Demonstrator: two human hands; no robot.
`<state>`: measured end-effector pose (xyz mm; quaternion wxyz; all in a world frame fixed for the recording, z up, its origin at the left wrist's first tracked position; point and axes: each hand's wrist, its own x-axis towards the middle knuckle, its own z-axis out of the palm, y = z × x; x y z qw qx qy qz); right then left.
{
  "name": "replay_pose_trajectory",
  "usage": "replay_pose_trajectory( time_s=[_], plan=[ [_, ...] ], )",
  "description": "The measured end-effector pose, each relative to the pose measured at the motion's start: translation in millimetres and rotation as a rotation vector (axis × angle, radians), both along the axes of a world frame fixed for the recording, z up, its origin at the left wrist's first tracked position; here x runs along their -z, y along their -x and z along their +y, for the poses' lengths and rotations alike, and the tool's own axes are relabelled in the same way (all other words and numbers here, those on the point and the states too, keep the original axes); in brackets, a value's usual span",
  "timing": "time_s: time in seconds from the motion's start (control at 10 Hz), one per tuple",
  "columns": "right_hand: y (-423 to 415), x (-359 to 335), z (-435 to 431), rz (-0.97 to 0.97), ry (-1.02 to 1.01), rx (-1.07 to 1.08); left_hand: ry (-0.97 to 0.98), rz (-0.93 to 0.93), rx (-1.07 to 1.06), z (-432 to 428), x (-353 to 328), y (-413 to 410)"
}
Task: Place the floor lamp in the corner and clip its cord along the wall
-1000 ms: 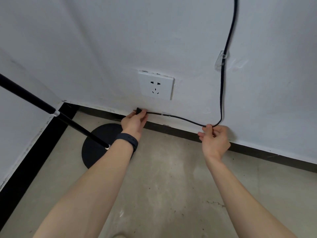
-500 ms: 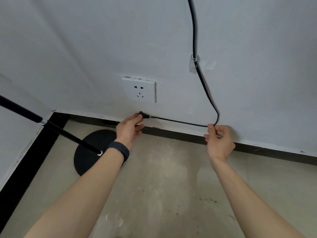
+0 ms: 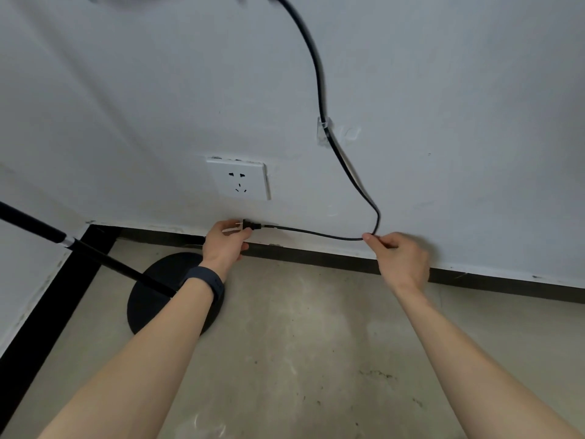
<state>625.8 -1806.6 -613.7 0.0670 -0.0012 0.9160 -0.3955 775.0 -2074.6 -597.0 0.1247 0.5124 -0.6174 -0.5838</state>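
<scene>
The black floor lamp stands in the corner at left: its round base (image 3: 148,289) rests on the floor and its pole (image 3: 95,253) slants up to the left. Its black cord (image 3: 319,77) runs down the white wall through a clear clip (image 3: 323,130), bends near the skirting and ends in a black plug (image 3: 251,225). My left hand (image 3: 224,242) pinches the plug just below the white wall socket (image 3: 239,182). My right hand (image 3: 400,259) pinches the cord at its lowest bend, close to the wall.
A dark skirting strip (image 3: 332,263) runs along the foot of the wall. A wide black band (image 3: 47,315) lines the left wall's base. The floor (image 3: 300,359) is bare stained concrete. A second clear clip (image 3: 349,134) sticks to the wall right of the cord.
The view has shifted, so socket and clip sit further right and lower. My left hand has turned the plug so its prongs show. My right hand still holds the cord's bend.
</scene>
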Motion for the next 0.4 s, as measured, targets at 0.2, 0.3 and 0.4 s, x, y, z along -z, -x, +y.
replay_pose_trajectory(
  time_s=[0.2,0.3,0.4],
  plan=[
    [-1.9,-3.8,4.6,0.006,-0.090,-0.101,0.067,-0.040,0.029,-0.4,-2.4,-0.2],
    [-5.3,-6.7,3.9,0.022,-0.107,-0.131,0.081,-0.044,0.044,-2.1,-3.7,0.3],
    [-7.2,-7.4,4.7,0.014,-0.147,-0.158,0.151,-0.096,0.079,-2.7,-5.9,-1.7]
  ],
)
